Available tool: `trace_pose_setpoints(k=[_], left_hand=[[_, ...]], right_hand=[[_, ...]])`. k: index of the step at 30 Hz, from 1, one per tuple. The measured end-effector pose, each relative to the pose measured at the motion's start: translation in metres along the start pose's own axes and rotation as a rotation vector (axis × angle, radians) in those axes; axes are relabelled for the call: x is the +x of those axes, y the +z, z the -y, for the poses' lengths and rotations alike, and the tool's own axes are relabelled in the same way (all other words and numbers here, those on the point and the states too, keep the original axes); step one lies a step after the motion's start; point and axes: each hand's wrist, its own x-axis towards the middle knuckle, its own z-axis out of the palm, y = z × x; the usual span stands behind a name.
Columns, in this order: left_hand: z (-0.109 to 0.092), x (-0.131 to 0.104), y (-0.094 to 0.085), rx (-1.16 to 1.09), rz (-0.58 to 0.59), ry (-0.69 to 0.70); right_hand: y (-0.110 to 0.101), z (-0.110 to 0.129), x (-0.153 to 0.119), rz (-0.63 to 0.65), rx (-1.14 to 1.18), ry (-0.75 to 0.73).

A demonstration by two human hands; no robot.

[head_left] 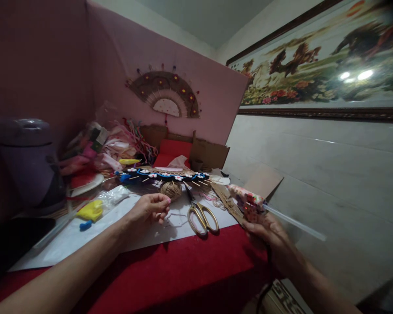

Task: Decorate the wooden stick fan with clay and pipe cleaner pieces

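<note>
My left hand [154, 208] is pinched above the white paper [131, 240], with a tiny pink bit at the fingertips that is too small to name. On the right, my right hand [268, 229] is wrapped round a flower-patterned hot glue gun [249, 200]; a clear glue stick [294, 221] juts from its back and a small red light glows on it. Gold-handled scissors [203, 218] lie between the hands. Behind my left hand sits a ball of twine [170, 190]. A fan-shaped piece of sticks with a black band and white flowers [170, 175] lies behind that.
A purple lidded bin [28, 161] stands at the left. Yellow [90, 210] and blue clay lumps [85, 225] lie on the paper. Coloured bags and yarn [118, 146] are heaped at the back. A decorated fan [167, 89] hangs on the pink panel. A red cloth [183, 270] covers the front.
</note>
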Motion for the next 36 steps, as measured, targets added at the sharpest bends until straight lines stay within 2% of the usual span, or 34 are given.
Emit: trace_pose_setpoints(k=[3, 5, 9, 13, 17, 36], left_hand=[[0.001, -0.001, 0.002, 0.019, 0.042, -0.01], [0.002, -0.001, 0.003, 0.033, 0.08, -0.023], [0.003, -0.003, 0.003, 0.06, 0.143, -0.047], [0.004, -0.005, 0.003, 0.068, 0.185, -0.06], [0.004, -0.006, 0.003, 0.05, 0.203, -0.06], [0.005, -0.005, 0.002, 0.009, 0.228, -0.077]], right_hand=[[0.025, 0.014, -0.012, 0.224, 0.388, 0.18], [0.041, 0.02, -0.017, 0.337, 0.502, 0.256], [0.067, 0.025, -0.02, 0.498, 0.587, 0.283], [0.084, 0.026, -0.017, 0.472, 0.54, 0.299], [0.093, 0.028, -0.013, 0.445, 0.496, 0.315], [0.099, 0.022, -0.008, 0.413, 0.492, 0.352]])
